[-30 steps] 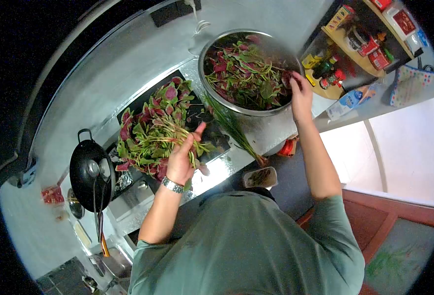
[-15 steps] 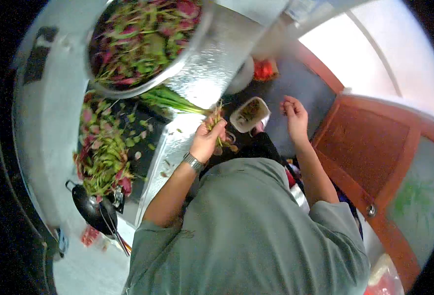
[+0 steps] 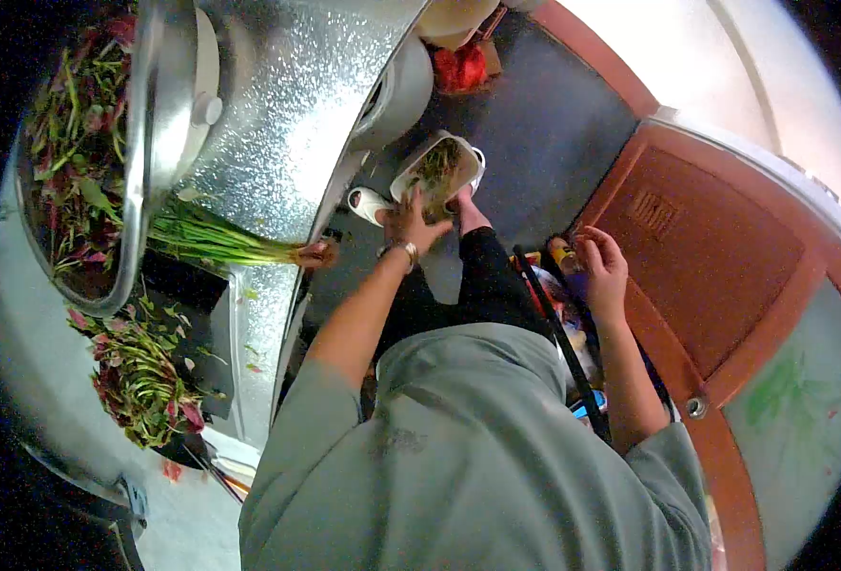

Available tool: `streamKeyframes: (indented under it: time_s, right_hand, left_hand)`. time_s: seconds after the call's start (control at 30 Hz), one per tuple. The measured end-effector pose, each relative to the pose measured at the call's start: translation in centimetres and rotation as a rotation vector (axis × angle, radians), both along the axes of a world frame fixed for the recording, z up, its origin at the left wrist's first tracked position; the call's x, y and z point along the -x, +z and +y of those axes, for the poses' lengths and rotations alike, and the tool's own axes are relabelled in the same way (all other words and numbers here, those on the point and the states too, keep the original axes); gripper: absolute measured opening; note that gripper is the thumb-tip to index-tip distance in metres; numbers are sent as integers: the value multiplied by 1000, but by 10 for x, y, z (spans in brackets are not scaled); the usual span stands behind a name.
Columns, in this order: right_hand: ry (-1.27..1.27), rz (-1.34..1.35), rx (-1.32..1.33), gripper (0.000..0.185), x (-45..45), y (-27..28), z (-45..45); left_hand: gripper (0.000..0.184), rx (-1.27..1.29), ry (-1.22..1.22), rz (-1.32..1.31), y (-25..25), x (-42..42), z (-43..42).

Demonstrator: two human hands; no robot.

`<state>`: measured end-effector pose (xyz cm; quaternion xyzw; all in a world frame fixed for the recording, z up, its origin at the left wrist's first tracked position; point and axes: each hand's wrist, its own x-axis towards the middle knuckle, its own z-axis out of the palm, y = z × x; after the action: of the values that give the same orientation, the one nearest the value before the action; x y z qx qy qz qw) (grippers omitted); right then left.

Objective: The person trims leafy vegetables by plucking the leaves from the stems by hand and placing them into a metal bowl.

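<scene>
Over the white bin (image 3: 405,181), which has plant scraps (image 3: 438,164) inside, my left hand (image 3: 415,226) is held with its fingers spread and nothing in it. My right hand (image 3: 603,262) hangs in the air to the right, fingers curled together; whether anything small is between them is hidden. A steel bowl (image 3: 141,171) of red and green leaves sits on the counter. Beside it lies a bundle of green onions (image 3: 225,238), roots at the counter edge. A pile of red-green leafy stems (image 3: 149,376) rests on the dark stove top (image 3: 208,333).
The foil-covered counter (image 3: 282,105) has its edge left of my legs. A red bag (image 3: 460,68) lies on the dark floor (image 3: 534,105). A brown door (image 3: 715,257) stands at the right. Bags and a black bar (image 3: 563,347) are near my right leg.
My left hand has let go of the stem bunch and moved over the bin, its fingers now spread. My right hand has moved slightly right and down. The view has shifted toward the floor.
</scene>
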<state>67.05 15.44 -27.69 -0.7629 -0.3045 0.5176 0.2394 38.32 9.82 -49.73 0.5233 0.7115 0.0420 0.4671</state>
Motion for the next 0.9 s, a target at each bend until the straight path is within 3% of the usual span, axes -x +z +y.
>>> streamKeyframes:
  time_s: [0.03, 0.07, 0.1, 0.17, 0.23, 0.3, 0.33, 0.5, 0.63, 0.7, 0.77, 0.9]
  right_hand:
    - [12, 0, 17, 24, -3, -2, -1]
    - [36, -24, 15, 24, -5, -4, 1]
    - [62, -44, 11, 24, -6, -7, 3]
    - [119, -68, 25, 24, -7, -16, 8]
    - [80, 47, 33, 24, 4, -13, 20]
    - [148, 45, -36, 24, 14, -13, 30]
    - [214, 41, -93, 24, 25, -12, 35]
    - [293, 136, -185, 23, 122, 50, 58]
    - [539, 124, -371, 21, 181, 78, 50]
    - [848, 145, -551, 17, 234, 120, 46]
    - [974, 227, -627, 16, 293, 148, 34]
    - [1359, 348, -802, 18, 394, 158, 4]
  left_hand:
    - [79, -106, -18, 185, -22, -2, -6]
    - [72, -157, 62, 42, -45, -2, -17]
    - [72, -150, 74, 50, -36, 1, -13]
    - [68, 142, -111, -87, 7, 12, 4]
    - [58, 29, -26, -141, 1, 23, -22]
    - [52, 4, 154, -244, 27, 37, -41]
    - [48, 110, 193, -260, 60, 44, -40]
    - [43, 31, 348, -97, 155, 102, -107]
    - [39, 35, 528, -41, 211, 153, -155]
    - [38, -52, 566, 41, 219, 174, -192]
    - [37, -126, 673, 23, 213, 190, -223]
    - [35, -317, 921, -72, 259, 204, -240]
